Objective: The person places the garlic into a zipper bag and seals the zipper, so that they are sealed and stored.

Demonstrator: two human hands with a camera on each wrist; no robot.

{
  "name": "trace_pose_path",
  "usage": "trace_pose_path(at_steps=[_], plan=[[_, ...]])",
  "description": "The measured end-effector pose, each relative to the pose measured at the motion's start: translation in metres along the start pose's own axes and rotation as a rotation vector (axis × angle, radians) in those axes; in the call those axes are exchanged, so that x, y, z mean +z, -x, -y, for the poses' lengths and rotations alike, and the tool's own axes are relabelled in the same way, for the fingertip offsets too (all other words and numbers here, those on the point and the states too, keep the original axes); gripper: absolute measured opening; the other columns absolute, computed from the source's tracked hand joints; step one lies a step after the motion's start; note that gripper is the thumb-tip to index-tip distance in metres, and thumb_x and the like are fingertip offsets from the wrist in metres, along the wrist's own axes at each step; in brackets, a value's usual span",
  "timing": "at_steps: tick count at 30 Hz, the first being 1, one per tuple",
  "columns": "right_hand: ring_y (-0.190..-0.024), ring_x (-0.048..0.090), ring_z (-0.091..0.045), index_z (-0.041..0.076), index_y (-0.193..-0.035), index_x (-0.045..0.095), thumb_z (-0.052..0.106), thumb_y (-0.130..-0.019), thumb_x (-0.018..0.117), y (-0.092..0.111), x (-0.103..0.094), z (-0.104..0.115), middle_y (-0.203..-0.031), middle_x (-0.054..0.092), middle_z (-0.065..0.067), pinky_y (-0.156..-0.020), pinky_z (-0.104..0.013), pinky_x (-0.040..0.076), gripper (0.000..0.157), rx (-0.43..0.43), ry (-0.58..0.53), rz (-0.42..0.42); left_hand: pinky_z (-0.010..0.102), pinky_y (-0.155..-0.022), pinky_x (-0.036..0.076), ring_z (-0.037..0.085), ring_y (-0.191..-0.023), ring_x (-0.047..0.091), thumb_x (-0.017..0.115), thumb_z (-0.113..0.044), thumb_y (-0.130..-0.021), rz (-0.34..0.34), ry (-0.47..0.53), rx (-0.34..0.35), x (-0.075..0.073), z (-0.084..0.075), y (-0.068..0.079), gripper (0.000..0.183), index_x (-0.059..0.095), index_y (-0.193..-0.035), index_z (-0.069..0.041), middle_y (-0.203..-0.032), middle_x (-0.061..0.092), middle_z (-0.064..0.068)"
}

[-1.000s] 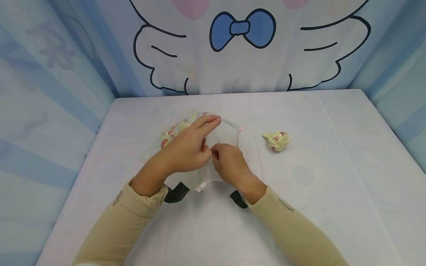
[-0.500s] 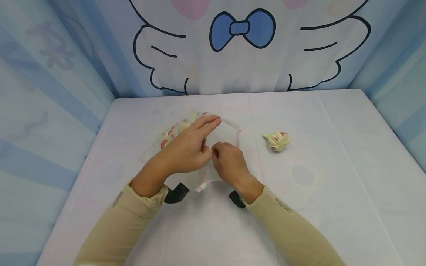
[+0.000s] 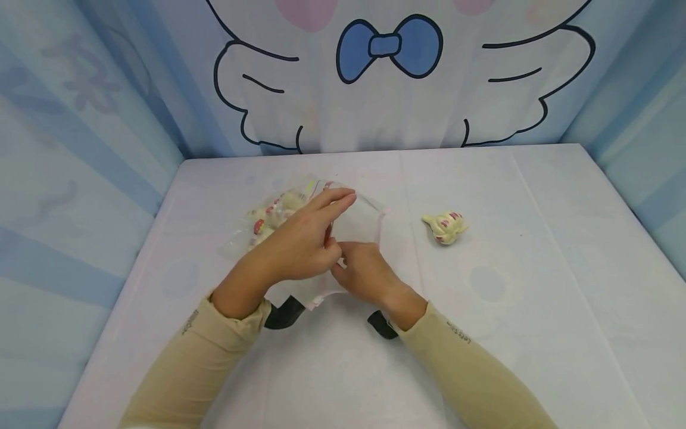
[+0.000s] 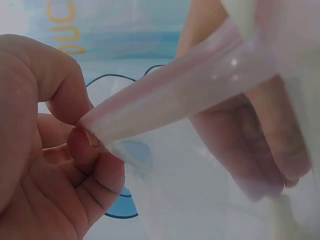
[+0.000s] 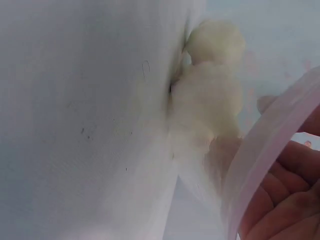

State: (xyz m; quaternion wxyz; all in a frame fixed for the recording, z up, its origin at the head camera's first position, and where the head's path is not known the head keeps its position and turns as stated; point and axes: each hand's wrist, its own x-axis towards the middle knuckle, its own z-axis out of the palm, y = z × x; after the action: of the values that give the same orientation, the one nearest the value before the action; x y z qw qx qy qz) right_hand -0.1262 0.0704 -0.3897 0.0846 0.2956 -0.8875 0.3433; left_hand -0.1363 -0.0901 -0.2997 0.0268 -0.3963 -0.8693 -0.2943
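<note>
A see-through plastic bag (image 3: 359, 217) with a pinkish mouth strip holds several cream toys (image 3: 289, 199) with red marks. Across it lies my left hand (image 3: 300, 238), two fingers straight and together, with the thumb bent in at the film. My right hand (image 3: 370, 271) is bent beside that thumb, its fingertips at the strip of the mouth. In the left wrist view, curled fingers pinch the end of the pinkish strip (image 4: 175, 90), while another hand shows through the film. The right wrist view has the strip (image 5: 270, 145) curving in front of a palm (image 5: 292, 200), near blurred pale toys (image 5: 210, 95).
One small cream toy figure (image 3: 446, 227) with dark pink stripes lies on the white-covered table (image 3: 509, 333), right of the bag. Blue and white curtains (image 3: 396, 113) stand along the table's back and sides. Black wrist cameras (image 3: 285, 313) sit under both wrists.
My right hand's fingers have shifted their hold, with the thumb now showing lower. The bag has slid a little left, showing more toys. My left hand has hardly moved.
</note>
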Motion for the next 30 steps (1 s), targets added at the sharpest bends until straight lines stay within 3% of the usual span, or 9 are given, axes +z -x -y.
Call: trace_pose_path(at_steps=[5, 11, 17, 19, 21, 25, 30], plan=[[-0.055, 0.037, -0.010, 0.005, -0.080, 0.065, 0.003, -0.089, 0.065, -0.001, 0.000, -0.002, -0.059, 0.038, 0.008, -0.053, -0.025, 0.032, 0.010, -0.027, -0.051, 0.059, 0.029, -0.066, 0.044, 0.012, -0.071, 0.048, 0.052, 0.005, -0.081, 0.017, -0.006, -0.017, 0.001, -0.001, 0.000, 0.065, 0.043, -0.146, 0.009, -0.152, 0.041, 0.018], [-0.058, 0.045, -0.010, 0.004, -0.083, 0.064, 0.004, -0.090, 0.066, -0.001, 0.000, -0.002, -0.061, 0.048, 0.006, -0.055, -0.024, 0.038, 0.007, -0.053, -0.083, 0.113, 0.029, -0.066, 0.044, 0.012, -0.070, 0.048, 0.050, 0.005, -0.082, 0.051, 0.010, -0.047, 0.000, -0.002, 0.001, 0.066, 0.042, -0.147, 0.008, -0.153, 0.039, 0.017], [-0.054, 0.032, -0.007, 0.003, -0.082, 0.064, 0.004, -0.090, 0.066, -0.001, 0.000, -0.003, -0.058, 0.037, 0.008, -0.052, -0.024, 0.029, 0.009, -0.048, -0.116, 0.144, 0.029, -0.067, 0.044, 0.012, -0.071, 0.048, 0.052, 0.004, -0.083, 0.040, -0.005, -0.038, 0.000, -0.001, 0.001, 0.066, 0.041, -0.147, 0.009, -0.154, 0.038, 0.016], [-0.055, 0.034, -0.009, 0.002, -0.085, 0.065, 0.005, -0.090, 0.066, -0.001, 0.000, -0.003, -0.059, 0.038, 0.007, -0.054, -0.025, 0.032, 0.005, -0.034, -0.115, 0.156, 0.029, -0.066, 0.044, 0.012, -0.070, 0.048, 0.052, 0.004, -0.082, 0.029, -0.013, -0.031, 0.000, 0.000, 0.001, 0.065, 0.042, -0.147, 0.009, -0.153, 0.038, 0.017], [-0.058, 0.044, -0.011, 0.002, -0.090, 0.067, 0.005, -0.090, 0.067, -0.001, -0.001, -0.002, -0.062, 0.047, 0.006, -0.059, -0.026, 0.040, 0.003, -0.018, -0.110, 0.169, 0.029, -0.066, 0.044, 0.012, -0.070, 0.049, 0.052, 0.005, -0.082, 0.018, -0.011, -0.022, 0.000, 0.001, 0.002, 0.065, 0.042, -0.146, 0.010, -0.153, 0.039, 0.018], [-0.081, 0.065, -0.020, 0.002, -0.105, 0.070, 0.006, -0.090, 0.069, 0.000, -0.005, -0.001, -0.084, 0.068, -0.002, -0.079, -0.034, 0.054, 0.015, 0.029, -0.104, 0.201, 0.029, -0.067, 0.044, 0.013, -0.072, 0.050, 0.052, 0.006, -0.081, 0.002, 0.000, -0.008, 0.000, 0.002, 0.002, 0.065, 0.043, -0.145, 0.011, -0.151, 0.040, 0.020], [-0.103, 0.067, -0.023, 0.003, -0.120, 0.069, 0.007, -0.091, 0.069, 0.004, -0.019, 0.001, -0.114, 0.071, -0.006, -0.088, -0.036, 0.054, 0.030, 0.100, -0.135, 0.211, 0.029, -0.069, 0.045, 0.014, -0.072, 0.049, 0.051, 0.006, -0.082, 0.002, 0.001, 0.000, 0.000, 0.003, 0.002, 0.064, 0.043, -0.145, 0.011, -0.151, 0.041, 0.021]])
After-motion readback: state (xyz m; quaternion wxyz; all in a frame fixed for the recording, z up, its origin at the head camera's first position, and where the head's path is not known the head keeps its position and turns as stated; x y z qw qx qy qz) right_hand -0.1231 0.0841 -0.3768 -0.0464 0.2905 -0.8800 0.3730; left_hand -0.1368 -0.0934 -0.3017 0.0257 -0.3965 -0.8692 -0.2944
